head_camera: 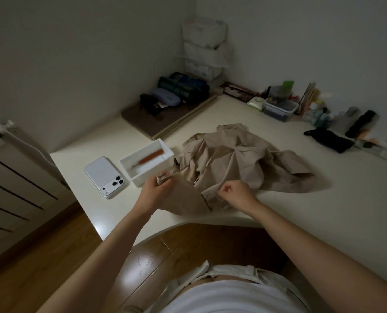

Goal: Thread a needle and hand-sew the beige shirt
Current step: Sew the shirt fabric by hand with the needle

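Note:
The beige shirt (237, 159) lies crumpled on the white desk (300, 211), one edge hanging toward me over the front rim. My left hand (156, 188) grips a bunched corner of the shirt, lifted just above the desk. My right hand (237, 193) is curled with thumb and forefinger pinched together just right of that fold; a faint thread seems to run from it, and the needle is too small to make out. A white tray (147, 175) beside my left hand holds a brown-handled tool (150, 157).
A white phone (105, 176) lies face down left of the tray. A brown mat with cases sits at the back left corner (156, 118). Containers, bottles and a black pouch (330, 138) line the back right wall. The desk's front edge curves around my body.

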A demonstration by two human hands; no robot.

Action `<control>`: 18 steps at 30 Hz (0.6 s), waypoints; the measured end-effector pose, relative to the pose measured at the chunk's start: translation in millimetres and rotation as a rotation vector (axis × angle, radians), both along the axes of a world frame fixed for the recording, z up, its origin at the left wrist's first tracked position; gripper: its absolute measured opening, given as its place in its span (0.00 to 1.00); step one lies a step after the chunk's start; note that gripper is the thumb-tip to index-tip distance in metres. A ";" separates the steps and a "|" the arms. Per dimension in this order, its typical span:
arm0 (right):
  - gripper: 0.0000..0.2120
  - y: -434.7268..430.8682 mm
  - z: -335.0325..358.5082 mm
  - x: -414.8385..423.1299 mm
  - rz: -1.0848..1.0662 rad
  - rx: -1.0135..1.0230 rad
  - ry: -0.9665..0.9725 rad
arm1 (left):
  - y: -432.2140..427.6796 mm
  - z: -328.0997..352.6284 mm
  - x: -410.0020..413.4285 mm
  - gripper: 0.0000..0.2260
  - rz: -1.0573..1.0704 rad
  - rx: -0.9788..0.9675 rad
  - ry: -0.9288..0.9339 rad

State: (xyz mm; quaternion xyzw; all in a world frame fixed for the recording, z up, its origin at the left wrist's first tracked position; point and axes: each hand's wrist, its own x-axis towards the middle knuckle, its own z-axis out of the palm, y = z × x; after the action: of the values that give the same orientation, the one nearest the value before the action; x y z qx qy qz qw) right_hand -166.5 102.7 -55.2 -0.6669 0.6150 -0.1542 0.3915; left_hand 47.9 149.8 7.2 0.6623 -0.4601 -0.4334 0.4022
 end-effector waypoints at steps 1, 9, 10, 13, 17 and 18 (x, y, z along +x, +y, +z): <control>0.09 -0.4 -4.1 -2.3 -0.005 0.018 0.027 | -0.1 0.3 -0.8 0.07 -0.004 -0.003 0.003; 0.13 0.5 8.9 1.0 0.007 -0.031 -0.008 | -2.5 -1.2 -4.4 0.05 -0.026 -0.017 0.001; 0.15 2.2 16.9 4.3 0.022 -0.052 -0.078 | -3.1 -1.4 -4.3 0.05 -0.028 -0.017 0.003; 0.15 6.1 38.9 16.7 0.114 -0.056 -0.227 | -3.7 -0.6 -5.4 0.06 -0.033 -0.021 -0.002; 0.09 6.3 43.4 34.2 0.210 -0.017 -0.227 | -3.9 0.9 -6.1 0.07 -0.028 -0.022 0.004; 0.06 5.5 41.3 36.6 0.199 -0.022 -0.227 | -3.8 1.3 -6.1 0.07 -0.026 -0.021 0.003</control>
State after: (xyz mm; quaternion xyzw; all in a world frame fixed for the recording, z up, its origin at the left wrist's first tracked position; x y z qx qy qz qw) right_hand -129.8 108.2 -13.8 -0.7069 0.4961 -0.1956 0.4645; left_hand 41.8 146.0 8.5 0.6512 -0.4726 -0.4350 0.4042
